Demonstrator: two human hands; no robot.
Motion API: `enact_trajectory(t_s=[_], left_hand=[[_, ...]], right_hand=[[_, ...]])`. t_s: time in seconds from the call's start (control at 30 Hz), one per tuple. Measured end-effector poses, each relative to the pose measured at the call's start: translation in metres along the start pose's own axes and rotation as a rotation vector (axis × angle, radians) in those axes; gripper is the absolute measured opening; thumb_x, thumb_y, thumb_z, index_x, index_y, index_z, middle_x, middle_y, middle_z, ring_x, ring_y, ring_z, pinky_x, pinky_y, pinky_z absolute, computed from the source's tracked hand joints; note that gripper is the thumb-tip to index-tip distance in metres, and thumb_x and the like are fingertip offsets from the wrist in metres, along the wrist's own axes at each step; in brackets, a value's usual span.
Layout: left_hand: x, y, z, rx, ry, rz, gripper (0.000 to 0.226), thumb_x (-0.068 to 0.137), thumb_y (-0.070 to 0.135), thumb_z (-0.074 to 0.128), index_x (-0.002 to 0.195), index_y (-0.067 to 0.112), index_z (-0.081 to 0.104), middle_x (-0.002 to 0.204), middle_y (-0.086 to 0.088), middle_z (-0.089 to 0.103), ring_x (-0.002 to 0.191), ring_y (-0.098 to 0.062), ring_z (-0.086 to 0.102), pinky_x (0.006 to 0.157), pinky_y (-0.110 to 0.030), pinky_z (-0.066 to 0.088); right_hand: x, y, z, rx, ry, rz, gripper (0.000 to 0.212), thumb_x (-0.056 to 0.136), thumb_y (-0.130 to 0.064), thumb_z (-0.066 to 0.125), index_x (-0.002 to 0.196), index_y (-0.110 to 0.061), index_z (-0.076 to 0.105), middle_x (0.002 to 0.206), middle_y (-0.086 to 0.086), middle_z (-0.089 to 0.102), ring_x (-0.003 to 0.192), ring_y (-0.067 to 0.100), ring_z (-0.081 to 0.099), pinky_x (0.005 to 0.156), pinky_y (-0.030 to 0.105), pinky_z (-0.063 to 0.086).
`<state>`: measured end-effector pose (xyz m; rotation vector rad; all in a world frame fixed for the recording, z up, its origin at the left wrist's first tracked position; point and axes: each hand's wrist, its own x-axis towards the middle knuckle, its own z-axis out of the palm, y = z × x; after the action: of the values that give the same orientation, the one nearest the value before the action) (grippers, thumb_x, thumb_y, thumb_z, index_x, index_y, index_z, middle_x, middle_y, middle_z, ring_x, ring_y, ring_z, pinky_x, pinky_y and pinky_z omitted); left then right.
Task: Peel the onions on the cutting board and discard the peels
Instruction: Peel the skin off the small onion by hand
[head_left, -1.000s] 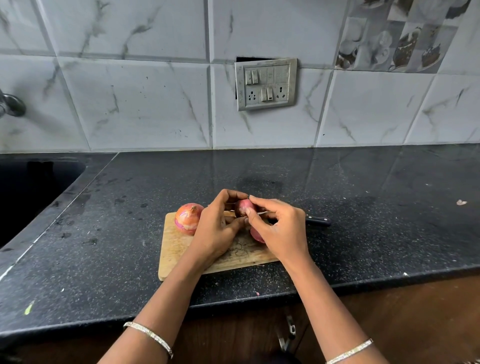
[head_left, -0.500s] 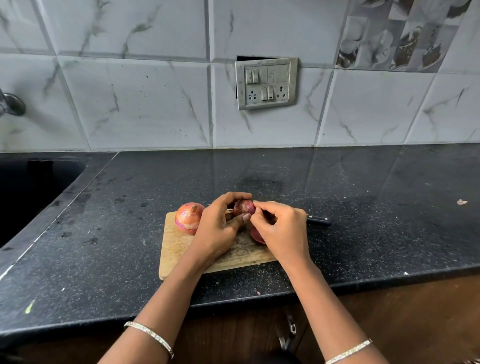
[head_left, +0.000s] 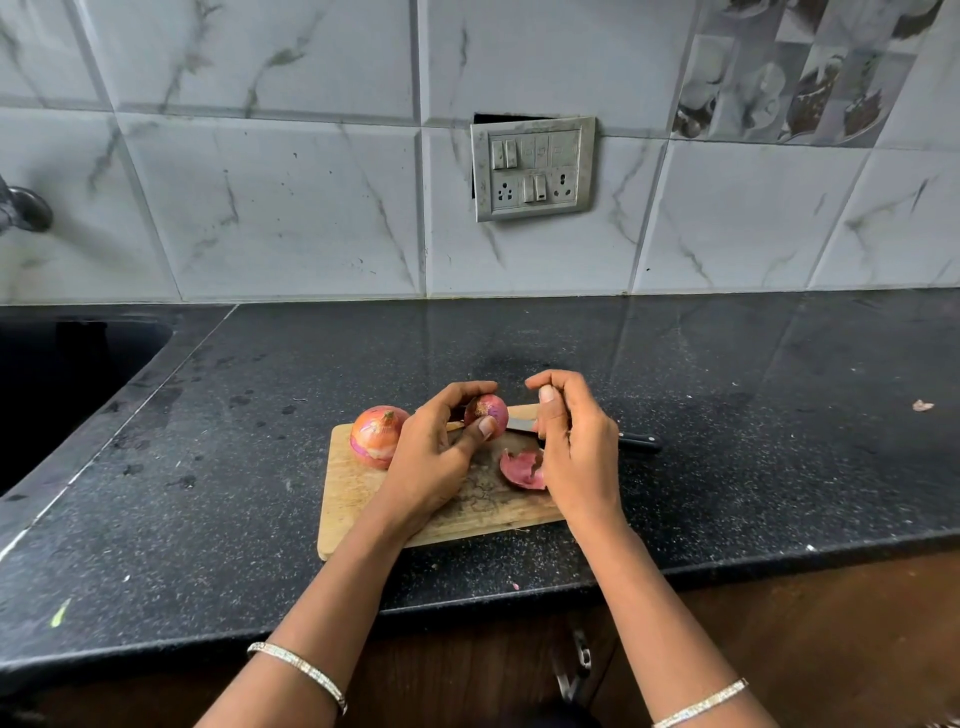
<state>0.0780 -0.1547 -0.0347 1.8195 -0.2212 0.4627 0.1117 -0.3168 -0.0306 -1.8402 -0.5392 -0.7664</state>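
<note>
**Small onion in my left hand, half stripped**

The cutting board (head_left: 353, 499) lies at centre frame. The unpeeled onion (head_left: 378, 435) sits at its left end. My left hand (head_left: 434, 457) grips the small onion (head_left: 487, 413); my right hand (head_left: 574, 447), just right of it, is curled, whether pinching peel I cannot tell. A loose peel (head_left: 522, 470) lies below. The knife (head_left: 636, 443) is mostly hidden.

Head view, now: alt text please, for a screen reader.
A person's left hand holds a small red onion above a wooden cutting board, right hand beside it. A loose peel, an unpeeled onion and a knife lie there.
</note>
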Motion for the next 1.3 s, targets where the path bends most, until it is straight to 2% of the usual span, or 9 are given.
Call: enact_trajectory(t_s=[0.1,0.3,0.43,0.67,0.83,0.9,1.0,1.13,1.3], left_hand=[[0.0,0.001,0.0,-0.016,0.002,-0.015,0.033,0.1,0.015,0.063,0.131,0.027,0.065,0.126,0.007,0.069,0.118,-0.012,0.064,0.104,-0.045,0.053],[-0.001,0.004,0.001,-0.031,0.014,-0.012,0.03,0.101,0.017,0.063,0.128,0.028,0.067,0.129,0.005,0.065,0.12,-0.011,0.062,0.103,-0.039,0.053],[-0.003,0.009,0.0,-0.077,0.001,0.001,0.022,0.102,0.018,0.062,0.122,0.026,0.067,0.122,0.006,0.069,0.114,-0.014,0.065,0.096,-0.031,0.054],[-0.004,0.013,0.001,-0.147,0.01,-0.011,0.012,0.102,0.015,0.061,0.113,0.017,0.064,0.111,0.007,0.07,0.108,-0.013,0.065,0.089,-0.024,0.054],[-0.003,0.009,0.0,-0.195,-0.005,-0.014,0.015,0.1,0.018,0.064,0.114,0.02,0.067,0.116,0.003,0.071,0.112,-0.019,0.067,0.095,-0.031,0.055],[-0.004,0.011,0.0,-0.227,-0.015,-0.024,0.019,0.097,0.021,0.066,0.116,0.019,0.068,0.118,0.002,0.071,0.114,-0.021,0.067,0.096,-0.031,0.055],[-0.004,0.013,-0.001,-0.283,-0.03,-0.06,0.032,0.088,0.023,0.07,0.12,0.019,0.068,0.12,0.0,0.072,0.113,-0.021,0.068,0.095,-0.032,0.056],[-0.003,0.011,-0.001,-0.283,-0.062,-0.028,0.038,0.089,0.005,0.072,0.125,0.015,0.065,0.123,-0.007,0.07,0.116,-0.027,0.067,0.095,-0.039,0.058],[-0.002,0.006,-0.001,-0.188,-0.058,-0.001,0.042,0.09,0.001,0.073,0.127,0.019,0.064,0.127,-0.005,0.068,0.114,-0.023,0.068,0.096,-0.043,0.059]], right_hand=[[0.0,-0.002,-0.001,-0.022,-0.031,0.006,0.028,0.107,-0.025,0.051,0.087,-0.013,0.068,0.058,-0.009,0.058,0.054,0.009,0.057,0.057,0.029,0.046],[-0.001,-0.005,-0.003,-0.08,-0.031,-0.05,0.024,0.097,0.0,0.054,0.106,-0.016,0.07,0.092,-0.01,0.072,0.093,0.009,0.065,0.078,0.017,0.048],[-0.001,-0.003,-0.004,-0.022,-0.042,-0.033,0.01,0.099,-0.016,0.064,0.104,-0.017,0.072,0.095,-0.012,0.073,0.093,0.007,0.068,0.078,0.027,0.054],[0.0,-0.001,-0.004,0.002,-0.04,-0.005,0.02,0.094,0.001,0.06,0.096,-0.014,0.072,0.095,-0.008,0.07,0.092,0.007,0.065,0.076,0.018,0.049],[0.0,0.001,-0.004,0.049,-0.072,0.035,0.021,0.106,-0.021,0.054,0.109,-0.017,0.074,0.099,-0.01,0.074,0.096,0.007,0.069,0.083,0.033,0.056],[0.0,0.003,-0.004,0.005,-0.097,-0.026,0.022,0.103,-0.01,0.053,0.109,-0.016,0.073,0.105,-0.009,0.07,0.102,0.007,0.066,0.088,0.036,0.055],[-0.001,-0.001,-0.005,0.101,-0.217,-0.031,0.043,0.085,0.007,0.057,0.119,-0.017,0.068,0.12,-0.007,0.062,0.115,0.011,0.062,0.095,0.037,0.055],[-0.002,-0.005,-0.004,0.179,-0.248,-0.011,0.031,0.089,-0.022,0.078,0.119,-0.021,0.068,0.117,-0.01,0.064,0.109,0.014,0.067,0.088,0.04,0.058],[-0.003,-0.004,-0.004,0.202,-0.21,0.031,0.018,0.089,-0.029,0.079,0.103,-0.023,0.07,0.106,-0.01,0.068,0.101,0.016,0.069,0.081,0.045,0.058]])
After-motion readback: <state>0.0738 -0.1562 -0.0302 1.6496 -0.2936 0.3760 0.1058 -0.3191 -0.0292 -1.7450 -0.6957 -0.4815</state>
